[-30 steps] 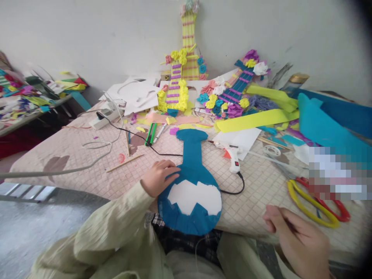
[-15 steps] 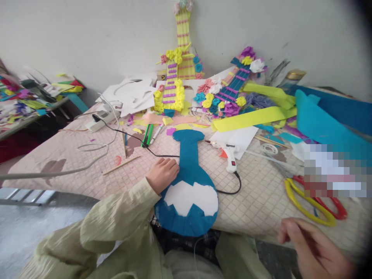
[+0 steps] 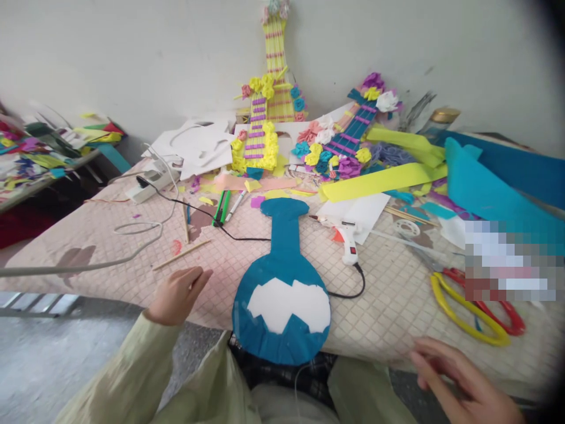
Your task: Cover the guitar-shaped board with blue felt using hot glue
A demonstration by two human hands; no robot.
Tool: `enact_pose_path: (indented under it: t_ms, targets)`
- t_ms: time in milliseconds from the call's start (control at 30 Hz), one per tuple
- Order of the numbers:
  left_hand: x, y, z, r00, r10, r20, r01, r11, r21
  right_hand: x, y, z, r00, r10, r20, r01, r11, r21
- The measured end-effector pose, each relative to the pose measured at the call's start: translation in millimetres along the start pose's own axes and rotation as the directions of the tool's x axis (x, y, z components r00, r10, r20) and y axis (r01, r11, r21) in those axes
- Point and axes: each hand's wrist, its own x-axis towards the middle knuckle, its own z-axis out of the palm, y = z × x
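Observation:
A blue guitar-shaped cutout [image 3: 286,235] lies on the table with its neck pointing away from me; a jagged white patch [image 3: 282,300] shows on its round body. To its left is my left hand [image 3: 176,294], fingers curled in and touching one another, clear of the cutout. Whether anything is between those fingers is hidden. My right hand [image 3: 454,377] hovers at the table's near right edge, fingers loosely bent and thumb apart, holding nothing visible. A white glue gun [image 3: 350,244] rests right of the neck.
Scissors with yellow and red handles [image 3: 468,312] lie at right. Yellow paper strips [image 3: 384,181], teal sheets [image 3: 489,182] and decorated paper guitars [image 3: 260,135] fill the back. A power strip [image 3: 152,184] and cables, wooden sticks [image 3: 180,255] and green pens [image 3: 221,207] are at left.
My left hand has let go of the blue cutout's edge and moved left, its fingers now curled. My right hand has shifted slightly left. The cutout lies in about the same place.

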Motion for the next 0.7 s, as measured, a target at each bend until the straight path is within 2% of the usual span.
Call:
enact_pose_path:
  t_ms: [100, 133, 233, 300, 400, 500, 600, 667, 700]
  targets:
    - [-7.2, 1.3, 1.2, 0.992, -0.119, 0.050, 0.125, 0.978, -0.167, 14.1, -27.1, 16.8, 0.963, -0.092, 0.253, 0.084, 0.996, 0.040]
    - [-5.2, 5.6, 4.6, 0.990, -0.121, 0.067, 0.134, 0.963, -0.236, 18.9, -37.7, 24.5, 0.952, -0.130, 0.277, 0.119, 0.991, 0.056]
    - [9.4, 23.4, 20.8, 0.990, -0.048, 0.130, 0.095, 0.915, -0.392, 30.0, -65.0, 49.5, 0.936, -0.256, 0.240, 0.253, 0.966, 0.041]
    - [21.2, 34.2, 32.1, 0.992, -0.006, 0.123, 0.061, 0.891, -0.449, 33.2, -75.3, 63.4, 0.927, -0.290, 0.237, 0.301, 0.954, -0.008]
    - [32.9, 44.5, 41.1, 0.985, -0.048, 0.164, 0.132, 0.821, -0.555, 31.9, -81.6, 75.0, 0.927, -0.283, 0.245, 0.297, 0.955, -0.020]
    - [34.1, 51.2, 35.8, 0.953, -0.140, 0.270, 0.293, 0.663, -0.689, 27.3, -86.5, 75.9, 0.947, -0.211, 0.243, 0.185, 0.975, 0.125]
    - [29.3, 60.7, 20.1, 0.911, -0.134, 0.391, 0.412, 0.370, -0.833, 26.4, -93.8, 70.5, 0.962, -0.127, 0.243, 0.035, 0.936, 0.351]
    - [26.6, 69.1, 8.5, 0.905, -0.114, 0.409, 0.425, 0.219, -0.878, 30.7, -98.7, 65.0, 0.967, -0.106, 0.230, -0.006, 0.898, 0.439]
    - [26.1, 73.5, 3.3, 0.912, -0.117, 0.392, 0.409, 0.211, -0.888, 34.6, -101.1, 61.9, 0.967, -0.108, 0.230, -0.009, 0.891, 0.455]
